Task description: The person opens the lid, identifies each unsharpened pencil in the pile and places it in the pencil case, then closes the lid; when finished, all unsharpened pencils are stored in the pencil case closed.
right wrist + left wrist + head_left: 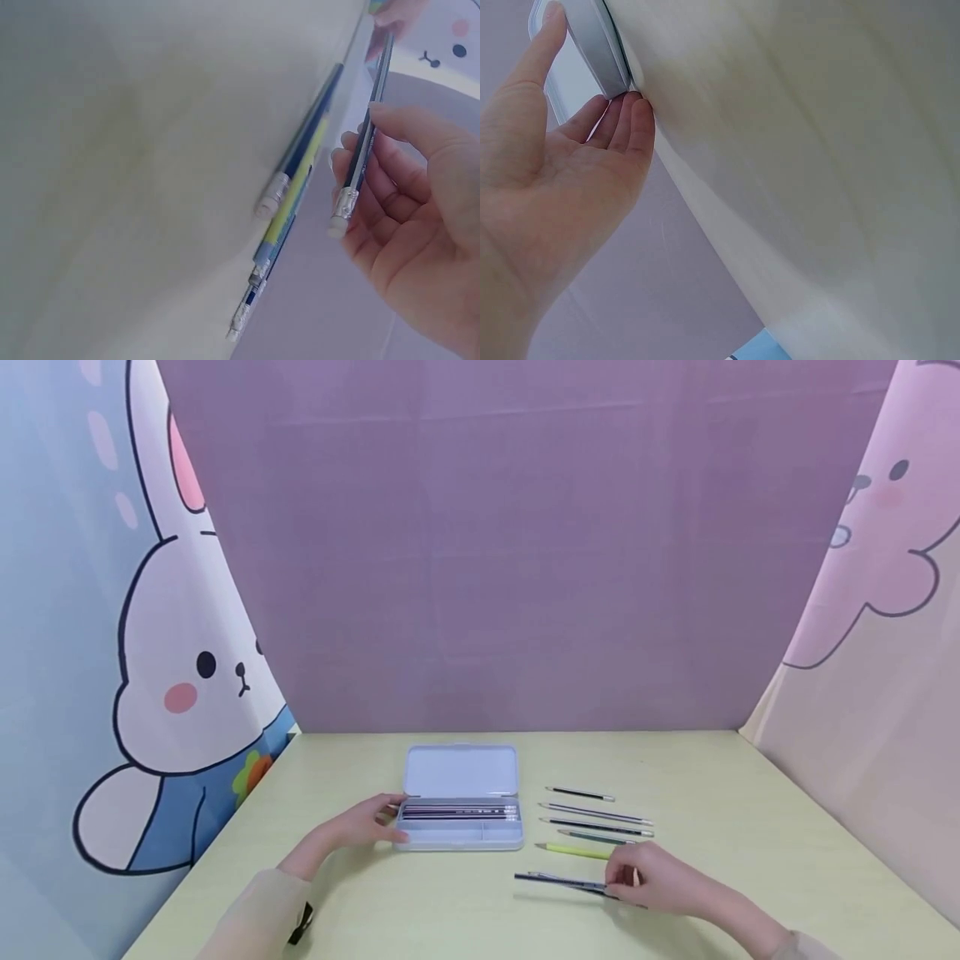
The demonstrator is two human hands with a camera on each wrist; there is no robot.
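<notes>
In the head view, an open light-blue pencil case lies on the table with its lid raised behind it. Several dark striped pencils fill its rear compartment; the front compartments look bare. My left hand grips the case's left end, thumb at the front corner and fingers round the back. My right hand pinches a dark striped pencil near its white eraser end, held just above the table. Another dark pencil lies on the table below it.
Right of the case, several pencils lie in a loose column: a yellow-green one, a dark green one, longer dark ones and a short one at the back. A purple cloth hangs behind the table.
</notes>
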